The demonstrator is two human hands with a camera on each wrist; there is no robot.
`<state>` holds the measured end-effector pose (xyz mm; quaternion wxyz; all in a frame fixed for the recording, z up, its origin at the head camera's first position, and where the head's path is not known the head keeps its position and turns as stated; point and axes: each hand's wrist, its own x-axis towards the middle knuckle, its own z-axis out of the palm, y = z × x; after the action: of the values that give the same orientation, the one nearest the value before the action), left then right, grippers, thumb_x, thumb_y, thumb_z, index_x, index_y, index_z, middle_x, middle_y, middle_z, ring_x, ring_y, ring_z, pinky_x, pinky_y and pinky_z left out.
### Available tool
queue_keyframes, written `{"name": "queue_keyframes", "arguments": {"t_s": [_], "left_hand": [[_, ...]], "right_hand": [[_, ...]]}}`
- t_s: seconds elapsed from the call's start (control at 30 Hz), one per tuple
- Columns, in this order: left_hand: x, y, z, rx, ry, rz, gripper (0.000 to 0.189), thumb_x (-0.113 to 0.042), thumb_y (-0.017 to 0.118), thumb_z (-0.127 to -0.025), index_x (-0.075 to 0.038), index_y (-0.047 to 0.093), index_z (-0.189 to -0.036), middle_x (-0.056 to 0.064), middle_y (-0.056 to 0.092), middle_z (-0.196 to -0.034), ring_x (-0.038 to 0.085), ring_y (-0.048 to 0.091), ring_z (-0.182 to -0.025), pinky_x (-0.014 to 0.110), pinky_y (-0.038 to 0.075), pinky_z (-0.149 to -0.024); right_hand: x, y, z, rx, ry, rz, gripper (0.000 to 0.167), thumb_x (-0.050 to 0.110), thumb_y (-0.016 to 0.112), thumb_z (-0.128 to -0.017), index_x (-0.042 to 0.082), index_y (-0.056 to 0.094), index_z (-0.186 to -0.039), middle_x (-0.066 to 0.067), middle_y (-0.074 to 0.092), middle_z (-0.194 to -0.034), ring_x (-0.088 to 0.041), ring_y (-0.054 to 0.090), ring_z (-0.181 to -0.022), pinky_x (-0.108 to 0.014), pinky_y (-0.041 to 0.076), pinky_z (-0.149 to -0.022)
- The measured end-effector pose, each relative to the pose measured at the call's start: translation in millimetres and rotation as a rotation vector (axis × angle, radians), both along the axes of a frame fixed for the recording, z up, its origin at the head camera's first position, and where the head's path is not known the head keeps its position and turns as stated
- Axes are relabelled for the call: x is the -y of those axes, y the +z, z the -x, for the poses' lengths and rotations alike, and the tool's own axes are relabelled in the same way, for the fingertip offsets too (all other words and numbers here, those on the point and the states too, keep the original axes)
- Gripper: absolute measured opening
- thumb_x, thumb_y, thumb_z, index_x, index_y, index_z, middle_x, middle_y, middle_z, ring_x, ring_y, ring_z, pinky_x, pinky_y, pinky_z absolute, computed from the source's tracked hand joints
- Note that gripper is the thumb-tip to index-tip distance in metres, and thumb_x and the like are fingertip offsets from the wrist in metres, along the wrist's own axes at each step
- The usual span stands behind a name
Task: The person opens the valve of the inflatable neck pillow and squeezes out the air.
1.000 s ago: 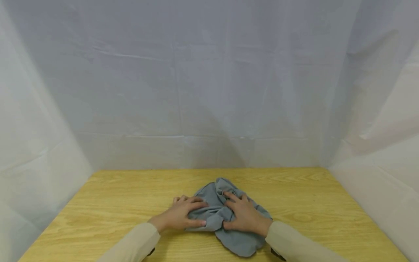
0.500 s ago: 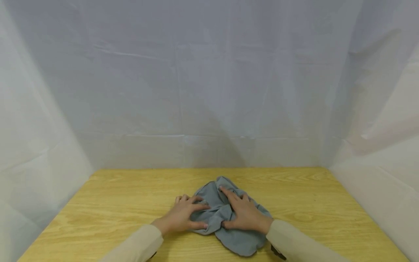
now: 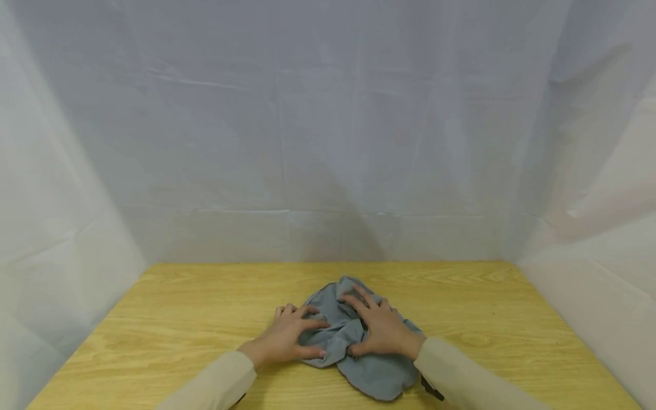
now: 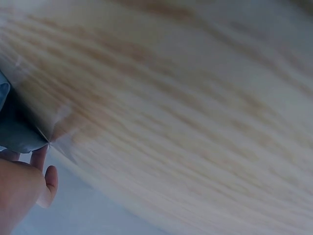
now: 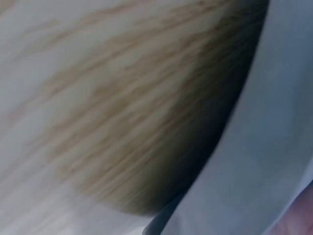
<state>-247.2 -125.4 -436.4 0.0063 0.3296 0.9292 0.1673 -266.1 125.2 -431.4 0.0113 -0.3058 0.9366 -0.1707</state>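
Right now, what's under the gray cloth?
The crumpled gray cloth lies on the wooden table, visible around it. Anything else beneath is covered, can't tell; the left hand and right hand hide parts of its top.

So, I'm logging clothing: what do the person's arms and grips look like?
The left sleeve and right sleeve are pale beige, plain and long. The left grip and right grip are bare, ungloved. A black piece shows beneath the right sleeve, and a smaller dark piece beneath the left; I can't tell what they are.
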Motion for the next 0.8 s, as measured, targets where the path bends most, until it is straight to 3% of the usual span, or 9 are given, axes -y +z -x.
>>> {"name": "queue_keyframes", "arguments": {"t_s": [0.43,0.8], "left_hand": [[0.6,-1.5,-0.1,0.007,0.012,0.020,0.056,-0.065,0.055,-0.078,-0.035,0.055,-0.125,0.004,0.044,-0.135,0.022,0.039,-0.104,0.046,0.025,-0.085],[1.3,-3.7,0.9,-0.013,-0.003,0.010,0.055,-0.064,0.053,-0.078,-0.035,0.055,-0.125,0.003,0.045,-0.133,0.020,0.040,-0.102,0.044,0.025,-0.083]], "right_hand": [[0.7,-0.3,1.7,0.018,0.044,-0.042,0.075,0.062,0.063,-0.071,0.029,0.042,-0.135,0.001,0.007,-0.155,-0.052,0.042,-0.105,-0.057,0.042,-0.065],[0.9,0.0,5.5,0.009,0.071,-0.036,0.069,0.061,0.064,-0.072,0.024,0.049,-0.128,-0.002,0.025,-0.151,-0.052,0.041,-0.108,-0.061,0.040,-0.070]]}}
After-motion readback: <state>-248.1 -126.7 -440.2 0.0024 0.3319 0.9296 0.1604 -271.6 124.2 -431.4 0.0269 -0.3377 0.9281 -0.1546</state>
